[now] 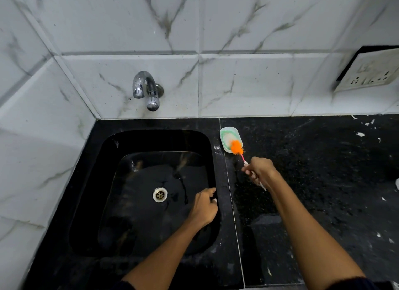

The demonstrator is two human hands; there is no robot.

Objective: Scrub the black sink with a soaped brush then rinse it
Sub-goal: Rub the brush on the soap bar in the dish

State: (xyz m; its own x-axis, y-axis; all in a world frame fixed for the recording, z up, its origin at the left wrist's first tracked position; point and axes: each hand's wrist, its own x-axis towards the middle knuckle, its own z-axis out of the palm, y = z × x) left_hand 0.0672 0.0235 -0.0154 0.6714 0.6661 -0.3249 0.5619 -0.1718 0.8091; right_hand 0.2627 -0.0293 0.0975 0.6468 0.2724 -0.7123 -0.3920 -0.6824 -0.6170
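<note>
Soaping up the brush

My right hand [258,171] grips the brush [236,147] in the soap dish [226,136]; left hand [205,205], loosely curled, holds nothing over the sink [108,160]. I'd coat bristles evenly.

**Dim, even light with wide-angle bending**

The scene is dim and cool-toned. Soft glare lies on the white wall tiles [237,84] and bright glints on the tap [146,91]. The black sink [90,203] swallows detail, showing faint reflections. Straight tile lines bow near the edges. The orange brush [236,147] looks slightly blurred.
</note>
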